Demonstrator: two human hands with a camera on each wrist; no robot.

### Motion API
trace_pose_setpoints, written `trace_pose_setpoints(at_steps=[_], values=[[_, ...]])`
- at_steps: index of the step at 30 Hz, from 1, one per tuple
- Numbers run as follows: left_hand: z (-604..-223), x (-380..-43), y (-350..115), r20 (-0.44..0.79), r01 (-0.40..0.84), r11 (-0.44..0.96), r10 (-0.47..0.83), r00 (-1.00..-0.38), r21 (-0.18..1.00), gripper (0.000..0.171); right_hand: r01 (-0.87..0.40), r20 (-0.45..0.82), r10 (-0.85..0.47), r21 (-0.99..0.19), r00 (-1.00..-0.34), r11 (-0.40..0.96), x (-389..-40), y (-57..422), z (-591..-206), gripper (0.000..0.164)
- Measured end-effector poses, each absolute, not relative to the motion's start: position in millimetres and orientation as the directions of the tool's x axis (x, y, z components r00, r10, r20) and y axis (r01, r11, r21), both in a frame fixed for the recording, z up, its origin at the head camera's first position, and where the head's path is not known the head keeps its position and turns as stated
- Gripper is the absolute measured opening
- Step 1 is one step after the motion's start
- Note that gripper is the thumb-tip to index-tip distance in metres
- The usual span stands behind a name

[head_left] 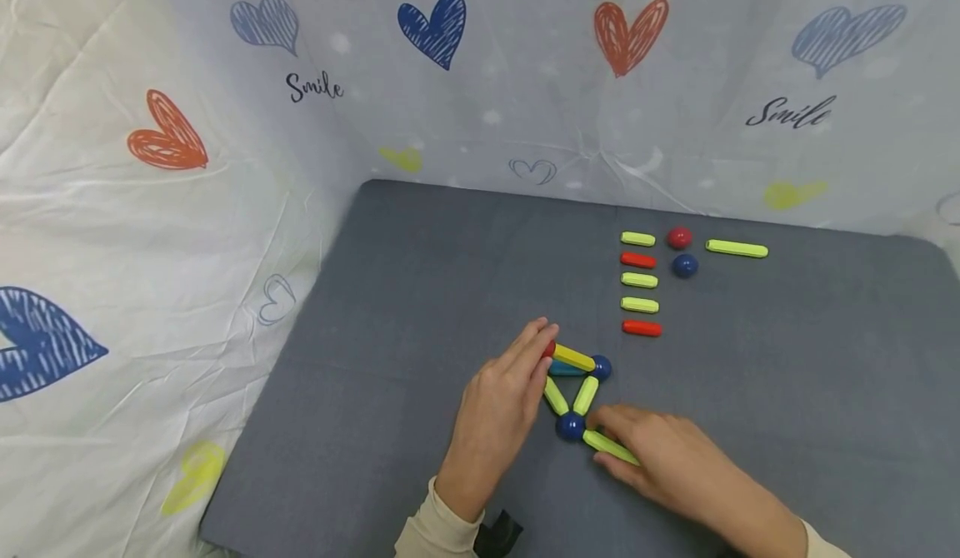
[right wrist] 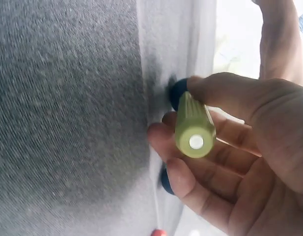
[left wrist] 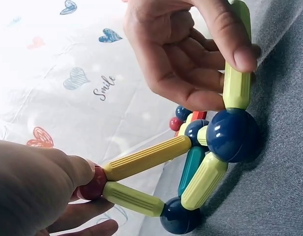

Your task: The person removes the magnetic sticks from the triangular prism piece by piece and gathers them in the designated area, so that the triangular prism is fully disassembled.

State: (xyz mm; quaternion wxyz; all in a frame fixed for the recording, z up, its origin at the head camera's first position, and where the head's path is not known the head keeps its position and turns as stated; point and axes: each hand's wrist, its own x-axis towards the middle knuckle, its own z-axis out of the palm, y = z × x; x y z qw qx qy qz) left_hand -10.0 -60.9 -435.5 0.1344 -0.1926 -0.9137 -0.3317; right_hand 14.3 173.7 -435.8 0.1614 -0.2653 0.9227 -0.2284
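A construction of magnetic sticks and balls stands on the grey table. My left hand (head_left: 501,408) pinches the red ball (left wrist: 92,183) at its top between thumb and fingers. From that ball a yellow stick (left wrist: 147,157) and a light-green stick (left wrist: 134,199) run down to blue balls. Low down, a teal stick (left wrist: 191,169) links two of these. My right hand (head_left: 667,462) holds a longer light-green stick (right wrist: 194,125) between thumb and fingers. Its far end meets the nearest blue ball (head_left: 570,426), from which two short light-green sticks (head_left: 586,396) also branch.
Beyond the construction lies a column of short sticks, light green and red (head_left: 641,328). Beside it are a loose red ball (head_left: 679,237), a blue ball (head_left: 685,266) and a long light-green stick (head_left: 737,248). A heart-printed curtain (head_left: 480,117) borders the table's back and left.
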Motion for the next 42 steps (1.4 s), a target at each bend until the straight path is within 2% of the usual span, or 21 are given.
trace_pose_setpoints(at_steps=[19, 26, 33, 42], values=[[-436, -11, -59, 0.376, 0.447, 0.704, 0.268, -0.887, 0.551, 0.048, -0.393, -0.156, -0.539, -0.526, -0.827, 0.755, 16, 170, -447, 0.022], [-435, -10, -59, 0.387, 0.452, 0.695, 0.263, -0.884, 0.560, 0.051, -0.465, -0.039, -0.556, -0.501, -0.830, 0.730, 18, 179, -436, 0.040], [-436, -9, -59, 0.397, 0.460, 0.696, 0.267, -0.878, 0.551, 0.051, -0.431, 0.044, -0.460, -0.436, -0.887, 0.790, 6, 203, -420, 0.032], [-438, -9, -62, 0.373, 0.452, 0.648, 0.267, -0.889, 0.613, 0.053, -0.454, 0.195, -0.411, -0.323, -0.890, 0.830, -28, 255, -410, 0.030]])
